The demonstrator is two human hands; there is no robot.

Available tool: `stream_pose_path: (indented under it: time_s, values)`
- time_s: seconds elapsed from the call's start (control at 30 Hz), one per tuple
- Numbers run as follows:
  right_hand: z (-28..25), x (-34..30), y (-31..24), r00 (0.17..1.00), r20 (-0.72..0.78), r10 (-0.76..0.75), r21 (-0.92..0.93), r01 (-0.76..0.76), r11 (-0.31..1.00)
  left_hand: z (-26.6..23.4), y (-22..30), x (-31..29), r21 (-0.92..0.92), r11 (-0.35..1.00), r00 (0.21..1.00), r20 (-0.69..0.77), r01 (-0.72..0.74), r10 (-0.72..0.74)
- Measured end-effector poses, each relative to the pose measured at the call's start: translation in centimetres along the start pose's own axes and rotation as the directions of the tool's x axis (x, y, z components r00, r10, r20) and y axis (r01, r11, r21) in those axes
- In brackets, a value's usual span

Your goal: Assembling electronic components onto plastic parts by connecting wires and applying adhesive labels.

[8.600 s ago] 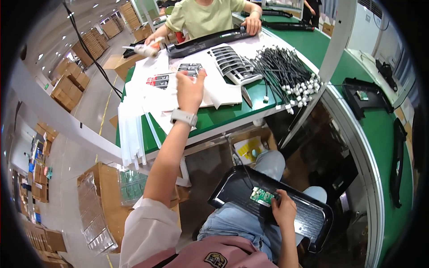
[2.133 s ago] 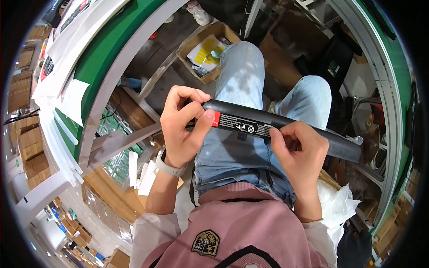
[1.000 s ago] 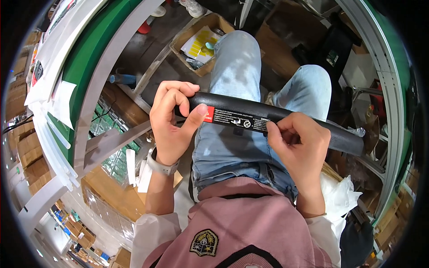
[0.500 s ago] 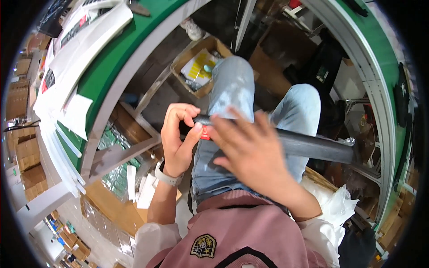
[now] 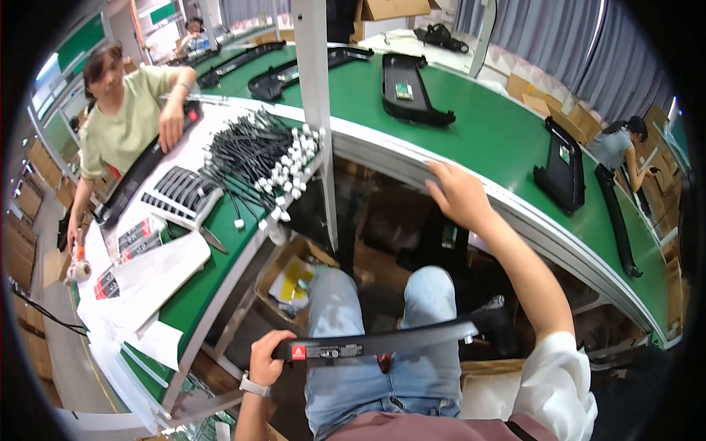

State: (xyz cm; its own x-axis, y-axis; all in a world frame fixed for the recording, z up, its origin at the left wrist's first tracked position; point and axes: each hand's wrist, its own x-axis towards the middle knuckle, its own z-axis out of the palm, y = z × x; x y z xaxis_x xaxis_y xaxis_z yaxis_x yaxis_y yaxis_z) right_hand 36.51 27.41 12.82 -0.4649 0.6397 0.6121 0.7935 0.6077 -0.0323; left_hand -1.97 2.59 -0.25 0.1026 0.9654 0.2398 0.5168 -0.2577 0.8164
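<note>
Half a second ago both hands were at the trim strip over the lap; now the right hand [image 5: 460, 195] has left it and reaches up to the conveyor edge [image 5: 515, 209], and the view has tilted up to take in the line.

Strip [image 5: 375, 344]: long, black, curved, lying crosswise above the knees, with a red-marked label near its left end. It is held at that left end only. The left hand [image 5: 266, 358] is closed around it, thumb over the top. The right end, carrying a small metal stud [image 5: 497, 301], hangs free over the right thigh.

Right hand: fingers spread, palm down, resting on the pale rim of the green belt, holding nothing.

Risks, as judged:
- One-handed grip at the far end lets the strip sag or twist; the free end could drop off the knee to the floor or knock the frame under the belt.
- Fingers on the rim sit close to a belt that may be moving, so a pinch or drag is possible.
- Black panels [image 5: 562, 173] ride on the belt near that hand and could brush it.

Surroundings: white-tipped cables [image 5: 261, 158] lie heaped on the bench to the left, where a co-worker [image 5: 125, 121] handles another strip.
</note>
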Motion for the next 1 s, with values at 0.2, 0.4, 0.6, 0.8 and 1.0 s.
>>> stream_pose_path:
  time_s: [0.2, 0.4, 0.6, 0.8, 1.0]
  values:
    - [10.3, 8.7, 12.9, 0.969, 0.084, 0.231, -0.474, -0.166, 0.865, 0.3, -5.6, -6.9, -0.230, 0.914, 0.893, -0.234, 0.334, -0.385]
    - [7.1, 12.3, 10.5, 0.968, 0.244, -0.057, -0.370, 0.147, 0.917, -3.7, -6.2, -17.3, -0.629, 0.550, 0.596, -0.167, 0.549, -0.786]
    - [-5.5, 10.8, 13.1, 0.843, -0.484, 0.234, -0.015, -0.275, 0.961, -5.4, -2.8, -9.0, -0.709, 0.585, 0.711, -0.169, 0.393, -0.683]
    - [-18.0, 4.1, 12.5, 0.649, -0.724, 0.236, -0.017, -0.359, 0.933, 0.0, 6.9, 14.3, -0.885, 0.360, 0.890, 0.116, 0.294, -0.441]
    - [-22.4, -4.8, 7.2, 0.654, -0.743, -0.143, -0.329, -0.171, 0.929, 11.3, 10.3, 38.2, -0.886, 0.291, 0.932, 0.356, 0.361, -0.072]
